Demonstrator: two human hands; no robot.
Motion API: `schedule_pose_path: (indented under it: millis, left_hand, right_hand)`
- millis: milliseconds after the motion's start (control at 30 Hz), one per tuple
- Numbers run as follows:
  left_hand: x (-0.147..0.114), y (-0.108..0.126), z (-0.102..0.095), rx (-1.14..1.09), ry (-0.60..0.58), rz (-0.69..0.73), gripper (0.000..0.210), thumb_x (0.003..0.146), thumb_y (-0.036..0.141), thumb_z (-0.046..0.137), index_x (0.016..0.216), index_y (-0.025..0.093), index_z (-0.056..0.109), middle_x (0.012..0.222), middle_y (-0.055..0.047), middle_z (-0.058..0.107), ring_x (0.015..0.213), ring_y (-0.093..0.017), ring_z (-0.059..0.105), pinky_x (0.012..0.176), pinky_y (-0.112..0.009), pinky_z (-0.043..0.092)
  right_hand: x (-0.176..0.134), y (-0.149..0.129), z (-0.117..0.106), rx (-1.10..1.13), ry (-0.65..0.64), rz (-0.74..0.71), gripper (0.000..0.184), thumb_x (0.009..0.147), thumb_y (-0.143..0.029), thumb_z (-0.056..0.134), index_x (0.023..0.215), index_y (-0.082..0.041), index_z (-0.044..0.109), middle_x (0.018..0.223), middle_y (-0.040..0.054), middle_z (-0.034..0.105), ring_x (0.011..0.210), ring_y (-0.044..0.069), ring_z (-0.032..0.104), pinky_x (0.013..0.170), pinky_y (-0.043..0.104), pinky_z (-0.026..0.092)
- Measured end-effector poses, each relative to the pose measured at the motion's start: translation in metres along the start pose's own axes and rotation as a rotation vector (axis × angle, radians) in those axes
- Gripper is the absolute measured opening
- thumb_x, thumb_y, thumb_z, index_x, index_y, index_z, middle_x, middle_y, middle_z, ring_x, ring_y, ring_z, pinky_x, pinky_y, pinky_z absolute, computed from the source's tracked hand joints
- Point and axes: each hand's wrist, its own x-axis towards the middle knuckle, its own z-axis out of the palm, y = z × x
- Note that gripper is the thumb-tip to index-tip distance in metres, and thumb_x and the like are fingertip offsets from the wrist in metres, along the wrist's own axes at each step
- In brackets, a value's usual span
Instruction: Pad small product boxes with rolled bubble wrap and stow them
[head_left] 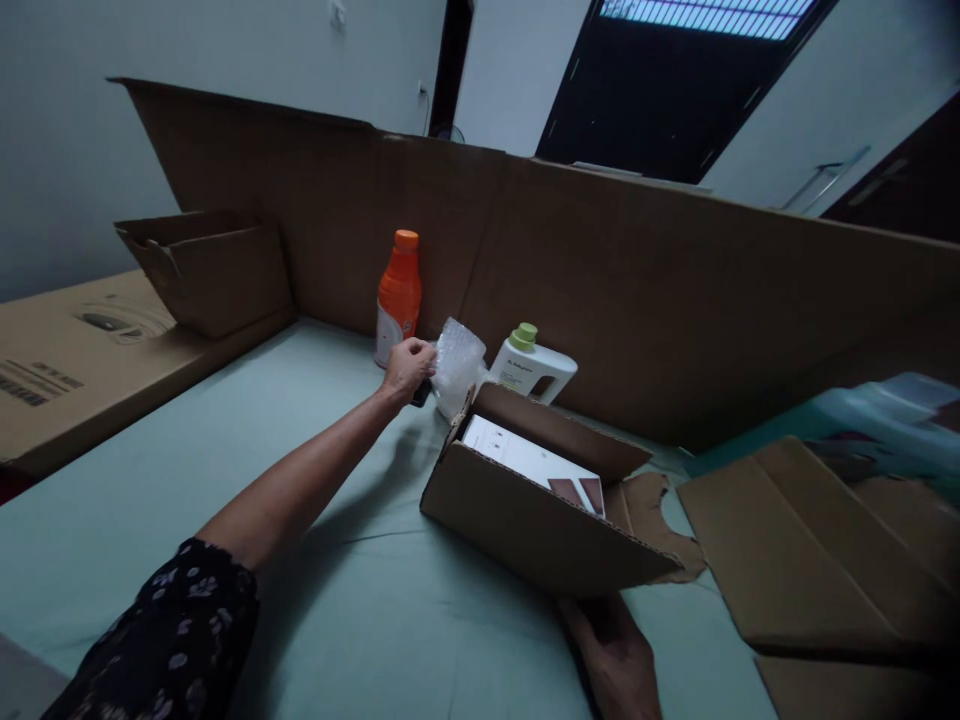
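Note:
My left hand (409, 366) reaches forward, fingers pinched on a piece of clear bubble wrap (457, 362). A small dark object (421, 393) shows just below that hand; I cannot make out what it is. Right of the wrap, an open cardboard box (540, 530) sits tilted, with a white printed carton (525, 460) inside. My right hand (611, 655) is at the box's near lower edge, its fingertips hidden beneath the cardboard. Behind the left hand stands an orange bottle (400, 285) with an orange cap. A white jug (531, 368) with a green cap is partly behind the box.
A tall cardboard panel (570, 270) walls off the back of the pale green cloth (322, 580). Left are a large flat printed carton (82, 350) and an open cardboard box (225, 270). Folded cardboard (802, 560) and a blurred teal container (810, 425) lie right.

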Motion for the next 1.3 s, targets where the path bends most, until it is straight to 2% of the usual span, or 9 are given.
schedule_pose_path:
  millis: [200,367,500,667,767,900,1033,1133,1300]
  left_hand:
    - [-0.016,0.017,-0.013,-0.201,0.066,0.017,0.032,0.096,0.036,0.063,0.121,0.015,0.062,0.118,-0.009,0.065,0.098,-0.021,0.066,0.083,-0.04,0.059]
    - [-0.044,0.048,-0.041,-0.393,0.116,0.12,0.019,0.075,0.027,0.071,0.069,0.015,0.059,0.06,0.006,0.053,0.053,-0.008,0.049,0.053,-0.02,0.041]
    - [-0.112,0.058,-0.101,-0.45,0.131,0.185,0.016,0.06,0.025,0.07,0.063,0.018,0.056,0.055,0.007,0.049,0.051,-0.007,0.045,0.052,-0.019,0.036]
    - [-0.23,0.02,-0.141,-0.36,0.052,0.05,0.019,0.068,0.03,0.072,0.068,0.019,0.058,0.077,-0.003,0.072,0.067,-0.016,0.063,0.063,-0.026,0.047]
    - [-0.285,-0.009,-0.125,-0.238,-0.05,-0.028,0.019,0.076,0.032,0.07,0.07,0.019,0.059,0.091,-0.008,0.077,0.084,-0.021,0.069,0.073,-0.028,0.049]
    - [-0.326,-0.026,-0.074,-0.177,-0.309,-0.046,0.014,0.083,0.03,0.063,0.075,0.019,0.061,0.108,-0.011,0.077,0.1,-0.024,0.07,0.086,-0.033,0.051]
    - [-0.351,-0.027,-0.031,-0.069,-0.631,-0.035,0.009,0.085,0.026,0.062,0.088,0.019,0.065,0.132,-0.013,0.068,0.118,-0.027,0.064,0.094,-0.039,0.05]
    - [-0.361,-0.029,-0.025,0.066,-0.835,-0.01,0.032,0.084,0.027,0.065,0.115,0.019,0.064,0.147,-0.014,0.056,0.121,-0.027,0.062,0.096,-0.04,0.051]
    - [-0.34,-0.044,-0.05,0.278,-0.685,0.297,0.028,0.087,0.023,0.062,0.114,0.018,0.066,0.135,-0.015,0.063,0.129,-0.027,0.056,0.109,-0.046,0.044]
  right_hand:
    - [0.003,-0.001,0.001,0.037,-0.006,-0.032,0.067,0.064,-0.059,0.073,0.115,-0.016,0.067,0.117,0.0122,0.075,0.111,0.035,0.07,0.098,0.042,0.056]
    - [0.005,0.004,0.001,0.056,0.029,-0.051,0.063,0.064,-0.057,0.076,0.113,-0.017,0.069,0.111,0.0114,0.077,0.106,0.034,0.071,0.091,0.042,0.059]
    - [0.005,0.002,0.004,0.072,0.001,-0.066,0.063,0.065,-0.056,0.075,0.113,-0.017,0.068,0.116,0.0126,0.076,0.109,0.034,0.07,0.095,0.044,0.057]
    - [0.007,-0.01,0.003,0.03,-0.057,-0.123,0.06,0.067,-0.055,0.072,0.113,-0.016,0.068,0.114,0.0128,0.076,0.107,0.033,0.07,0.094,0.043,0.056]
    - [0.001,-0.016,-0.009,-0.093,-0.103,-0.129,0.056,0.07,-0.055,0.07,0.11,-0.016,0.07,0.106,0.0129,0.078,0.098,0.032,0.072,0.088,0.042,0.056]
    - [-0.029,-0.028,-0.029,-0.113,-0.093,-0.083,0.058,0.07,-0.059,0.073,0.111,-0.018,0.072,0.107,0.0145,0.077,0.092,0.03,0.072,0.081,0.04,0.058]
    - [-0.069,-0.037,-0.031,0.147,-0.376,0.104,0.074,0.077,-0.074,0.063,0.123,-0.015,0.065,0.112,0.0187,0.073,0.087,0.028,0.073,0.066,0.036,0.059]
    - [-0.086,-0.032,-0.02,0.15,-0.461,0.157,0.077,0.072,-0.071,0.071,0.126,-0.016,0.062,0.101,0.0147,0.074,0.075,0.023,0.069,0.056,0.03,0.054]
    - [-0.081,-0.016,-0.008,0.033,-0.383,-0.058,0.058,0.078,-0.052,0.07,0.123,-0.016,0.063,0.078,0.0053,0.07,0.066,0.017,0.063,0.06,0.029,0.051]
